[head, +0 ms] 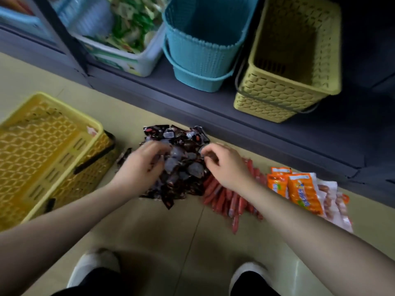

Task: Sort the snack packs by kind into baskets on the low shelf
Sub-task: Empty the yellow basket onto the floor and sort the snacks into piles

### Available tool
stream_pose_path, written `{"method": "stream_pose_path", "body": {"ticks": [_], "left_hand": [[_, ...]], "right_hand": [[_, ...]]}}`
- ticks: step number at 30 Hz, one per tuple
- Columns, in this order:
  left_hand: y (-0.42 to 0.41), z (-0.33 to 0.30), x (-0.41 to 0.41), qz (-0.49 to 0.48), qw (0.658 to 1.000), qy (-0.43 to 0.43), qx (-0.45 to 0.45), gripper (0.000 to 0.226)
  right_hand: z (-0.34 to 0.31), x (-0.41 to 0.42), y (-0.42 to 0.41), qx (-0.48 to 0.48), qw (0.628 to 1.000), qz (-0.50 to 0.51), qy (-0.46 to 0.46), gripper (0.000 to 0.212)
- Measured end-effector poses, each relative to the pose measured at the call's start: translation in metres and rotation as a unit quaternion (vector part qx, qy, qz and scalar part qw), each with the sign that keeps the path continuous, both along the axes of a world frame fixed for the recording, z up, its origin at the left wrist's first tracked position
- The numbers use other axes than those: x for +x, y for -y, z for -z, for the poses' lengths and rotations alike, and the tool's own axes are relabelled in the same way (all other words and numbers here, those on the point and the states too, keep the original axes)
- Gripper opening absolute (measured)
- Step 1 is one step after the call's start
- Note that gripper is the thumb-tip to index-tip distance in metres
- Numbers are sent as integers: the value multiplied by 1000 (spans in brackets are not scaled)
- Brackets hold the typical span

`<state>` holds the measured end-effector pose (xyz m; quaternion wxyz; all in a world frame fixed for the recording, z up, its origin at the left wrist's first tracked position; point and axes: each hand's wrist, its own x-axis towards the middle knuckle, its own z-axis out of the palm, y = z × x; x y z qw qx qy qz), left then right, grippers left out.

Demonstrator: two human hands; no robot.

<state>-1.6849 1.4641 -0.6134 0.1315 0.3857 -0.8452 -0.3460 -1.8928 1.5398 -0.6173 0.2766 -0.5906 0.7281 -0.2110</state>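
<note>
Gathering dark snack packs (181, 167) heaped on floor between yellow crate (42, 146) and red sausage sticks (224, 197); L hand (143, 165) and R hand (224, 165) curled into pile edges, exact pinch unclear (blur); blue basket (203, 50) on shelf appears empty; risk: slick packs spilling from loose two-hand scoop, or sausage sticks caught in.

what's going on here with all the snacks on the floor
A person crouches at a low shelf, sorting snack packs. Both hands, left hand and right hand, are curled into a pile of dark packs on the floor, gathering them. Red sausage sticks and orange packs lie to the right, not yet sorted. On the shelf, the white bin holds green packs, while the blue basket and yellow basket look empty.
</note>
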Motion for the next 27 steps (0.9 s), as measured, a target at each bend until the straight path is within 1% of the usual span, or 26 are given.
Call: {"method": "stream_pose_path", "body": {"ticks": [2, 5, 7, 9, 11, 13, 15, 16, 18, 20, 22, 25, 26, 27], "left_hand": [[11, -9, 49, -87, 996, 0, -26, 26], [27, -9, 122, -192, 980, 53, -31, 28], [39, 1, 163, -241, 965, 105, -6, 29], [50, 16, 196, -259, 949, 175, 52, 32], [59, 34, 220, -224, 918, 298, 138, 40], [66, 52, 234, -139, 877, 416, 195, 52], [69, 69, 240, -59, 846, 481, 222, 61], [68, 76, 240, -31, 833, 503, 230, 61], [64, 90, 238, 8, 809, 542, 229, 56], [60, 98, 235, 2, 800, 556, 225, 53], [61, 102, 232, -27, 800, 551, 238, 49], [70, 101, 232, -78, 808, 515, 277, 35], [73, 99, 232, -108, 817, 484, 294, 30], [77, 97, 233, -145, 827, 446, 311, 26]], "right_hand": [[-12, 39, 33, -16, 998, -57, 29, 16], [-23, 99, 79, -31, 989, -135, 53, 16], [-28, 135, 105, -30, 983, -170, 59, 16], [-28, 166, 130, -21, 978, -198, 59, 16], [-22, 193, 154, 22, 972, -228, 46, 18], [-10, 218, 175, 84, 963, -257, 7, 20], [4, 237, 190, 135, 946, -288, -65, 22], [11, 245, 195, 151, 930, -314, -121, 24], [27, 259, 206, 209, 876, -371, -225, 28], [44, 272, 216, 289, 825, -404, -270, 34], [61, 283, 225, 349, 795, -415, -271, 44], [78, 292, 229, 392, 778, -435, -225, 67], [81, 294, 227, 393, 761, -460, -234, 76], [84, 296, 225, 379, 739, -490, -264, 83]]}}
